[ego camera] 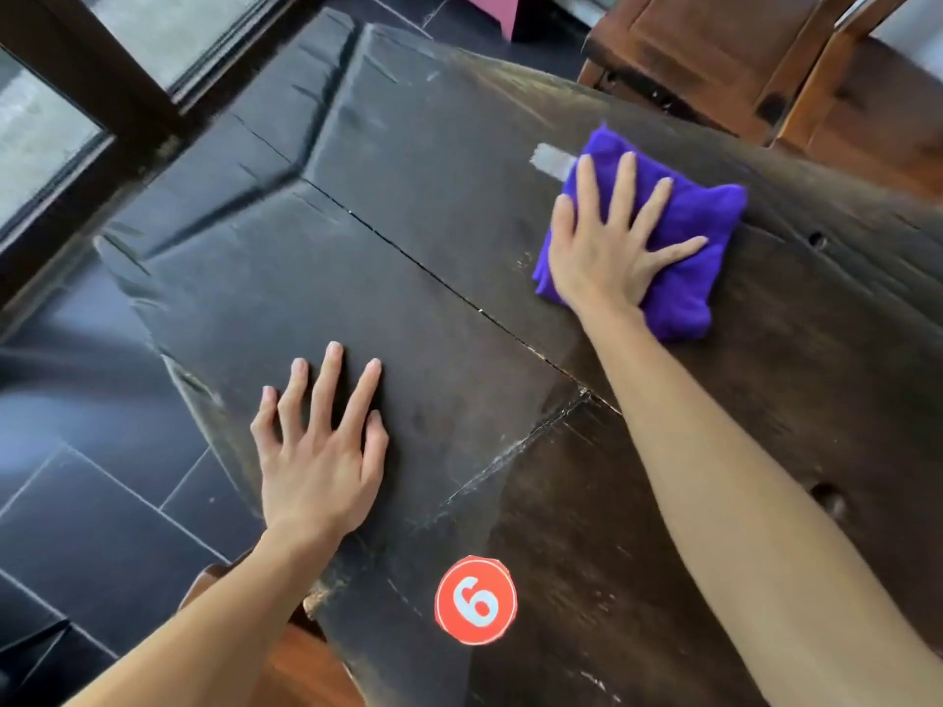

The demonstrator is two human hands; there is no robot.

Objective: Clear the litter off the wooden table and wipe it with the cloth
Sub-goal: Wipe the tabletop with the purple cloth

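A dining room, likely a restaurant or cafe: a heavy dark wooden table (408, 278) bears a round red sticker numbered 6 (475, 600), with wooden chairs (714, 58) alongside, dark floor tiles (87, 533) below and a glazed door (61, 109).

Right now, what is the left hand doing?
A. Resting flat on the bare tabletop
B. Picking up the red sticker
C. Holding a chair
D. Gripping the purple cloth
A: the left hand lies with fingers spread on the wooden table, while the right hand presses the purple cloth.
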